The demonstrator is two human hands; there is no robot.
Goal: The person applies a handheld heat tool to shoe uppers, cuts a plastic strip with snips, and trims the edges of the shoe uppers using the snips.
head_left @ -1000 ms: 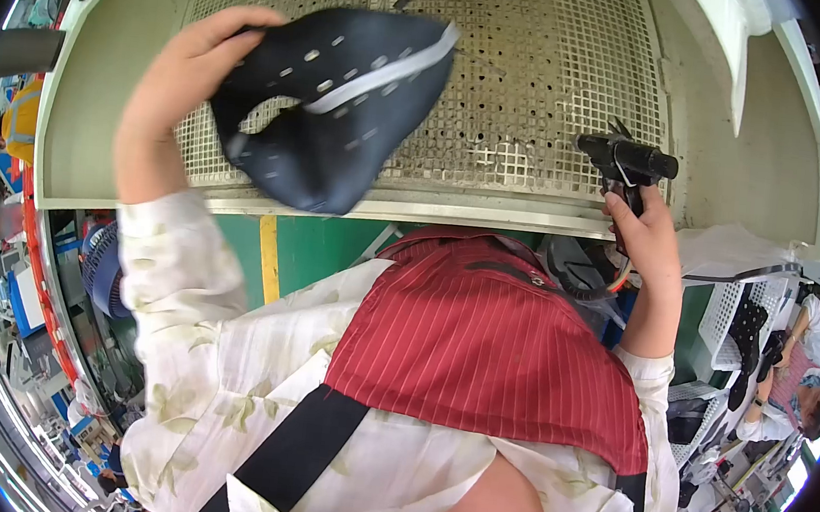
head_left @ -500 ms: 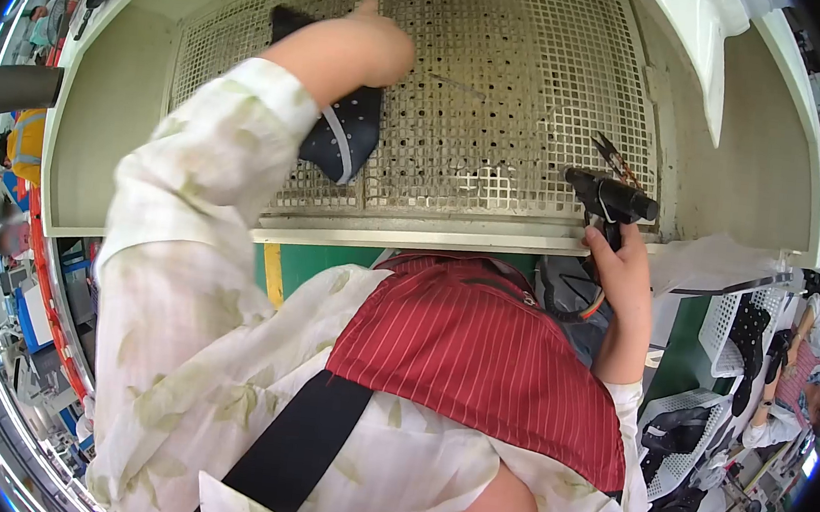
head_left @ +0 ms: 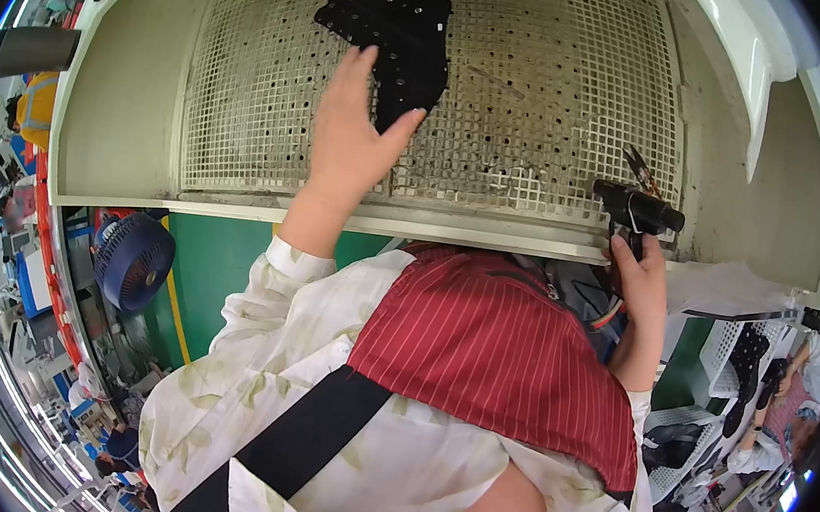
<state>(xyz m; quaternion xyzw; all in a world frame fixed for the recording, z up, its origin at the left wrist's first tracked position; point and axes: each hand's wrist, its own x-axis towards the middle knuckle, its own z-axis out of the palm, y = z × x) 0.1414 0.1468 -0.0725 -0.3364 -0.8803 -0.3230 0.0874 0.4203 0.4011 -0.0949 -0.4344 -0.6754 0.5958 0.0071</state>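
A black fabric piece (head_left: 413,44) with small shiny studs or holes lies on the perforated metal grid (head_left: 544,91) of a pale tray. My left hand (head_left: 358,128) is over its lower left part, fingers spread, thumb and fingertips at the cloth's edge. At the right, my right hand (head_left: 643,278) is wrapped round the handle of a black gun-shaped tool (head_left: 639,211). Scissors or snips (head_left: 642,168) with a reddish part stick up behind the tool.
The tray's front rim (head_left: 471,236) runs before my apron. A white curved part (head_left: 745,61) hangs at the upper right. A blue fan (head_left: 133,259) stands lower left. White baskets (head_left: 682,450) and another person (head_left: 786,401) are at the right.
The black piece, earlier raised in my left hand, now lies flat on the grid with its other face up. My left hand has opened and drawn back toward me.
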